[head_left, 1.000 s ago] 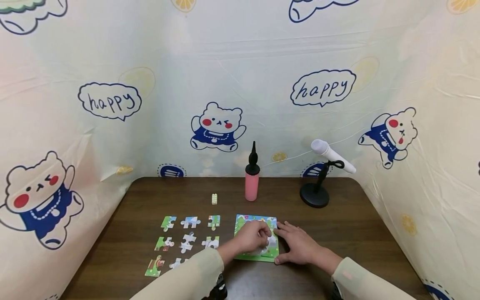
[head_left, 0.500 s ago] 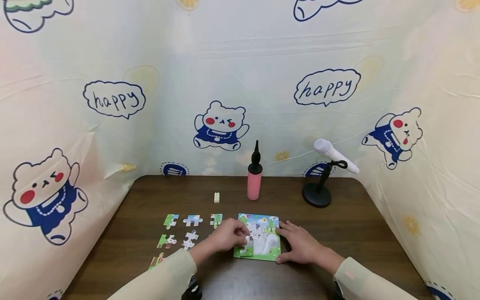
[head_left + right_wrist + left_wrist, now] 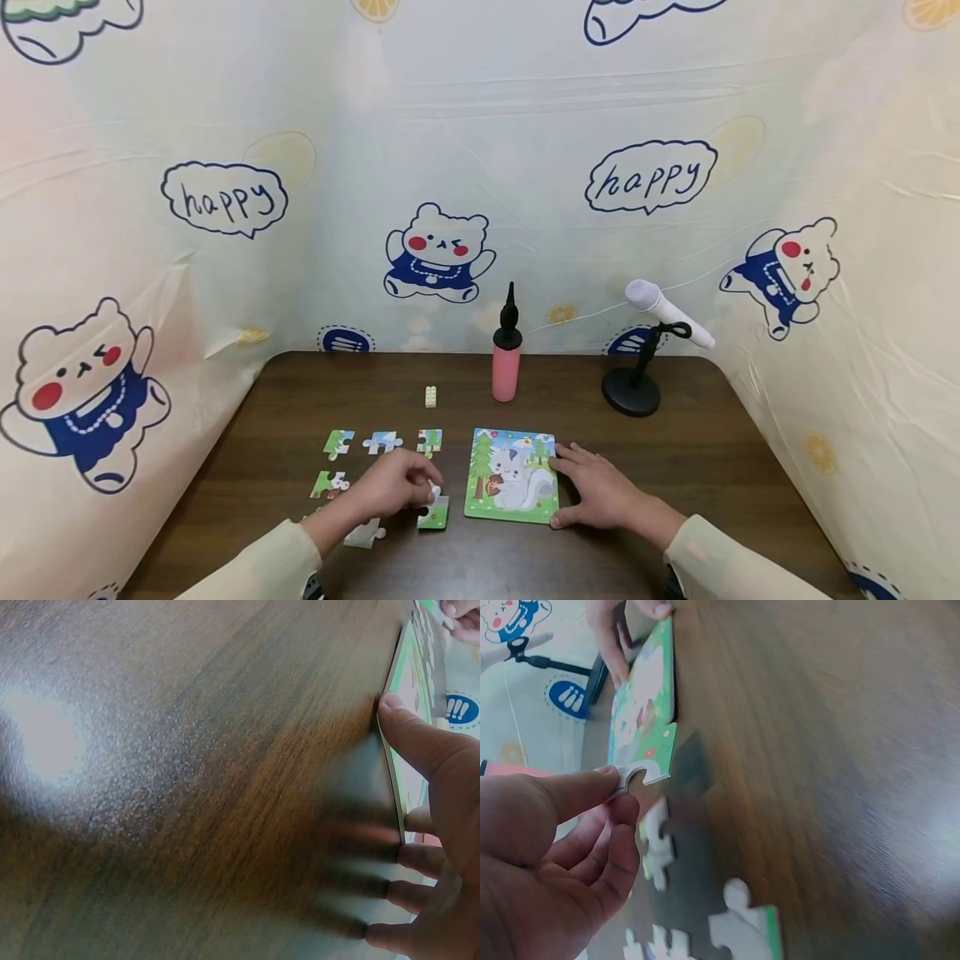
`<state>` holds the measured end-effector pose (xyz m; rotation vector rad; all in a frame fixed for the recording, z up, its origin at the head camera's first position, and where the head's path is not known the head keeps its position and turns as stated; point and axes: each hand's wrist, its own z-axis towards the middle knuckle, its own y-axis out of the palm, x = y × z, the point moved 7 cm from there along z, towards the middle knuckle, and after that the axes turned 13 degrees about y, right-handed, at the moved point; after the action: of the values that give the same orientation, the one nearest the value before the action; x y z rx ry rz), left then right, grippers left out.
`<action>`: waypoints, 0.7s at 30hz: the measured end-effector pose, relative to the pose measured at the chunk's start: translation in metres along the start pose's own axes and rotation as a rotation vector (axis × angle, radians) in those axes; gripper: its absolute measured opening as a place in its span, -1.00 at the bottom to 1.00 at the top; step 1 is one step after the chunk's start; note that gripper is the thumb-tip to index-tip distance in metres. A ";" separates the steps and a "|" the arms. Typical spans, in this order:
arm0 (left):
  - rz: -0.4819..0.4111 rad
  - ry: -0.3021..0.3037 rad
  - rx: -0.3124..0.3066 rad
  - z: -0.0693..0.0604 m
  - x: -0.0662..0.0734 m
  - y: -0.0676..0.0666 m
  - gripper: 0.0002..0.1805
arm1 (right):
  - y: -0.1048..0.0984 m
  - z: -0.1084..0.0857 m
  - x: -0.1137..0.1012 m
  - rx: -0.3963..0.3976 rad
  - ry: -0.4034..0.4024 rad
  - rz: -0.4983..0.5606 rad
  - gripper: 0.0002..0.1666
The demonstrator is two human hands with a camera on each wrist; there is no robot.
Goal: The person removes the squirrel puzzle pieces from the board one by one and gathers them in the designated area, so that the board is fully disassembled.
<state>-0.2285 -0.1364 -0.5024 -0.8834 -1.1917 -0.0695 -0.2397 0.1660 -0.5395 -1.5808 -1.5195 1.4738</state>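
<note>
My left hand (image 3: 397, 483) pinches a jigsaw piece (image 3: 433, 517) between thumb and fingers, just left of the puzzle board. In the left wrist view this piece (image 3: 660, 750) shows a green border with a small red flower and is raised above the tabletop. A squirrel picture fills the square puzzle board (image 3: 512, 477), which lies flat on the table. Fingers and thumb spread, my right hand (image 3: 600, 492) rests against the board's right edge. In the right wrist view the right thumb (image 3: 401, 720) touches the board's rim.
Loose jigsaw pieces lie at the left, among them a blue-topped one (image 3: 382, 442) and a grey one (image 3: 364, 533). A pale toy brick (image 3: 431, 397), a pink hand pump (image 3: 506, 371) and a white microphone on a black stand (image 3: 632, 390) stand farther back on the brown table (image 3: 600, 567).
My left hand has moved left from over the board, bringing the pinched piece off it to the board's left. The squirrel picture is now uncovered. My right hand stays at the board's edge.
</note>
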 end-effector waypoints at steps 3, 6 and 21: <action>-0.018 -0.008 -0.002 -0.009 -0.004 0.000 -0.85 | 0.000 0.001 0.000 -0.002 0.002 -0.003 0.15; -0.001 -0.002 -0.005 -0.015 -0.009 0.003 -0.85 | -0.001 0.001 0.001 0.002 -0.001 -0.009 0.15; 0.184 -0.014 0.020 -0.022 -0.018 0.010 -0.84 | -0.003 -0.001 -0.001 0.001 -0.010 -0.002 0.14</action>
<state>-0.2144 -0.1502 -0.5252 -0.9731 -1.1172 0.0979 -0.2395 0.1657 -0.5362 -1.5730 -1.5259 1.4828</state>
